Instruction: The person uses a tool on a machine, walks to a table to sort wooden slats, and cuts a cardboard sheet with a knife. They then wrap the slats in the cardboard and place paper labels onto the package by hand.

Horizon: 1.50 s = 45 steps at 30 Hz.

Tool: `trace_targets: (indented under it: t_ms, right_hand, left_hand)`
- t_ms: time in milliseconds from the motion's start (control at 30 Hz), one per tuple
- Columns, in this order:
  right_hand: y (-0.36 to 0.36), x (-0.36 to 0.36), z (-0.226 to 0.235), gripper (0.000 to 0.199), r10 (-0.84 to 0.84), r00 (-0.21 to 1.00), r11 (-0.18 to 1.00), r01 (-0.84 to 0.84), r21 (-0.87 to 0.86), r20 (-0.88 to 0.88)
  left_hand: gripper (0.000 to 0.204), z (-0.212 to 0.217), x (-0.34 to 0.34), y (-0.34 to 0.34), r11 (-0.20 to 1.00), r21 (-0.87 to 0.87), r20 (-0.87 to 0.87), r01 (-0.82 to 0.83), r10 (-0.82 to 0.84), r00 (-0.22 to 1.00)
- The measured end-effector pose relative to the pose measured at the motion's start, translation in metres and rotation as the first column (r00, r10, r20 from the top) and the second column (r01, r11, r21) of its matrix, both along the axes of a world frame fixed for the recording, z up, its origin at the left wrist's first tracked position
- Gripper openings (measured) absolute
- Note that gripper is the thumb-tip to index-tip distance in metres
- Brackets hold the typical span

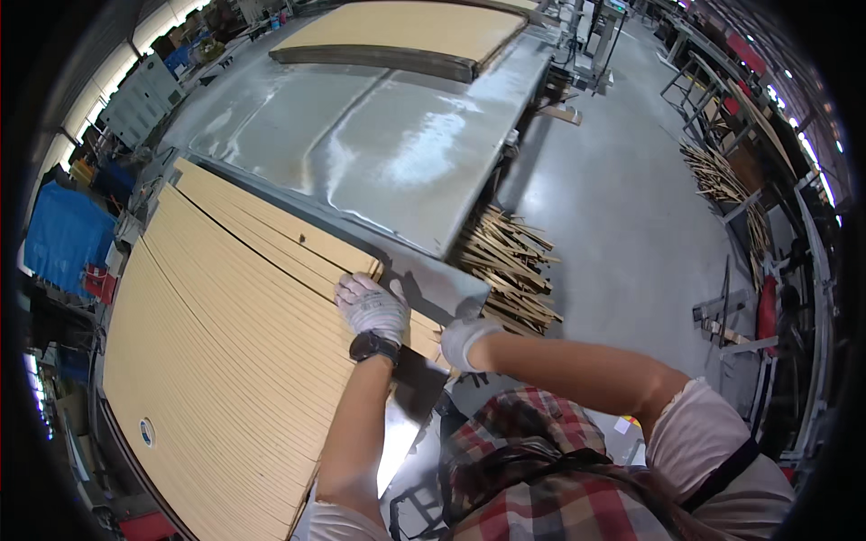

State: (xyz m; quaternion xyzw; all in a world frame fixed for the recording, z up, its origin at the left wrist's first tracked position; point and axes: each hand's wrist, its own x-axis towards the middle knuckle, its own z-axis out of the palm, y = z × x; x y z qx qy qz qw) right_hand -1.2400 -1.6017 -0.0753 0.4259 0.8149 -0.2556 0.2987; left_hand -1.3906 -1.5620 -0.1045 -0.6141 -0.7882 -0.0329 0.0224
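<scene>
Head view: a worker's gloved left hand [374, 309] lies flat on tan board strips [230, 334] beside a grey metal surface [388, 135]; apart from it, the gloved right hand [464, 343] meets the strips' ends, its grip unclear.

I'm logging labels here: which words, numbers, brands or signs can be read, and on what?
No text can be read.
Round blue-and-white mark on the tan strips: too small.
Gloved left hand: faint marks, too blurred.
Yellow-and-red patch beside the right sleeve: too small.

Wide head-level fisheye view, downward over nearby tan strips [236, 347]
</scene>
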Motion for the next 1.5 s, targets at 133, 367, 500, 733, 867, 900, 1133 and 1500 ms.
trace_targets:
  t_ms: [133,367,500,733,867,900,1133,1500]
  right_hand:
    - [-0.035,0.018,0.024,0.047,-0.489,0.836,0.872,0.467,-0.143,-0.248]
    - [-0.038,0.027,0.006,0.036,-0.38,0.9,0.925,0.372,-0.081,-0.214]
    - [-0.05,0.042,0.007,0.033,-0.178,0.949,0.98,0.194,0.04,-0.259]
    - [-0.057,0.044,-0.018,0.042,-0.415,0.815,0.887,0.461,0.018,-0.405]
    - [-0.059,0.048,0.018,0.037,-0.325,0.922,0.945,0.305,-0.122,-0.21]
    - [-0.062,0.051,0.017,0.042,-0.165,0.972,0.986,0.155,-0.069,-0.17]
    - [-0.05,0.04,-0.003,0.036,-0.406,0.864,0.912,0.404,-0.071,-0.299]
    - [-0.063,0.057,-0.032,0.031,-0.351,0.872,0.931,0.364,-0.028,-0.34]
  left_hand:
    - [0.065,-0.003,-0.006,-0.004,1.0,-0.009,-0.024,-0.028,0.028,0.999]
    - [0.067,-0.007,-0.005,-0.002,0.999,-0.018,0.014,-0.05,0.05,0.999]
    - [0.066,-0.007,-0.007,-0.001,0.995,-0.091,0.011,-0.051,0.052,0.999]
    - [0.064,-0.003,-0.007,-0.001,1.0,0.016,-0.019,0.001,-0.001,1.0]
    - [0.062,-0.011,-0.019,-0.007,0.994,-0.086,-0.039,-0.072,0.068,0.997]
    - [0.062,-0.006,-0.017,-0.009,0.995,-0.082,-0.055,-0.053,0.049,0.997]
    - [0.057,-0.003,-0.002,-0.003,0.997,-0.066,-0.049,-0.03,0.027,0.998]
    - [0.057,0.0,-0.002,-0.002,0.998,-0.056,-0.033,-0.04,0.038,0.999]
